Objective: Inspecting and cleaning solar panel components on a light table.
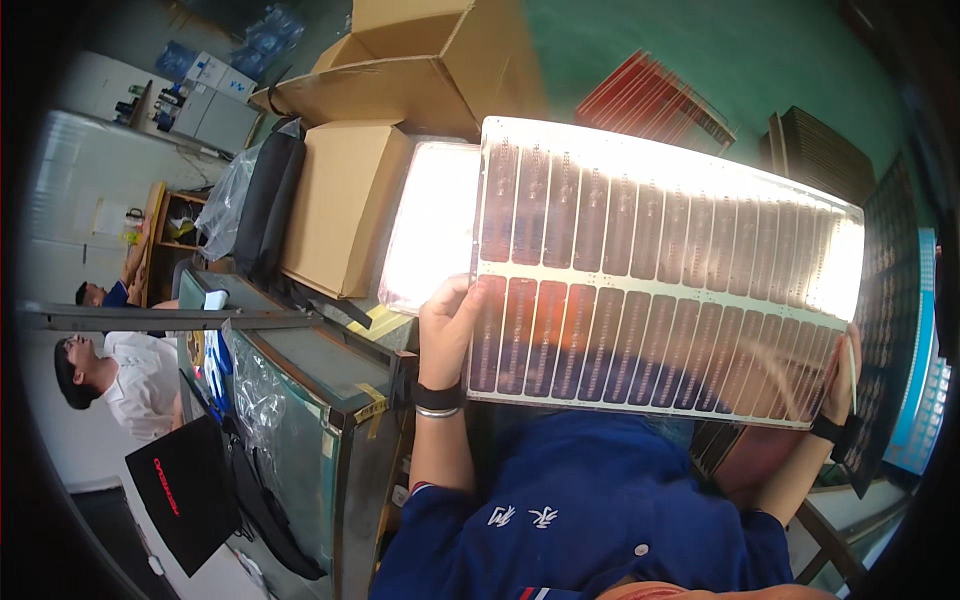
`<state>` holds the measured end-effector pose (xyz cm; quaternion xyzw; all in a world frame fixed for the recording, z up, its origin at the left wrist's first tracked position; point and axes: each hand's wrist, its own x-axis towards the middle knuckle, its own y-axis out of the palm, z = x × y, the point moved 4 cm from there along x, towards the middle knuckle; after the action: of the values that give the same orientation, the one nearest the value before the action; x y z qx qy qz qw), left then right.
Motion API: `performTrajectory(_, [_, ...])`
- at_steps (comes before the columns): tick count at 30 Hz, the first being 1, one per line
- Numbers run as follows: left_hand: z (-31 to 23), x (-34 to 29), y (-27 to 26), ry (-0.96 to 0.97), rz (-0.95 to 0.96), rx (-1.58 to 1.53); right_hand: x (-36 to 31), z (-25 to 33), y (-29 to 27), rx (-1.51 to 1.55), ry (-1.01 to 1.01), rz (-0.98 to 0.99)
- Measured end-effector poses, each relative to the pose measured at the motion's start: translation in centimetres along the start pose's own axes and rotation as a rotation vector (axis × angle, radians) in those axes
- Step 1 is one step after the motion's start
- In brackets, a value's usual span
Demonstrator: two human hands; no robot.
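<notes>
A large, glossy circuit board panel (655, 285) is held up in front of my body. Two rows of long reddish-brown strips run across it inside a pale border, and bright glare washes over its upper and right parts. My left hand (447, 330) grips its left edge, thumb on the face and the other fingers partly hidden. At the lower right corner my right hand (838, 380) is closed around the opposite edge, with most of its fingers out of sight. A stack of bright, shiny sheets (425, 230) lies just left of the panel, partly covered by it.
Beyond the sheets stand a closed cardboard box (335, 200) and a larger open one (400, 95). Red slotted racks (650, 100) and a dark rack (820, 155) are on the green floor. A green-topped bench (290, 390) stands left; two people sit beyond it.
</notes>
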<state>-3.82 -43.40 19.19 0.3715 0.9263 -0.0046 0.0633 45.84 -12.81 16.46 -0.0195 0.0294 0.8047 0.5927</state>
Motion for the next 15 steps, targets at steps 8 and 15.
performTrajectory(8, [-1.5, 0.8, -1.1, 0.219, -0.058, -0.257, 3.1, 2.3, -1.0, 0.084, -0.153, -0.093])
performTrajectory(15, [0.4, 2.3, -1.1, 0.458, 0.026, -0.032, 7.1, 3.9, 9.3, 0.480, -0.326, 0.021])
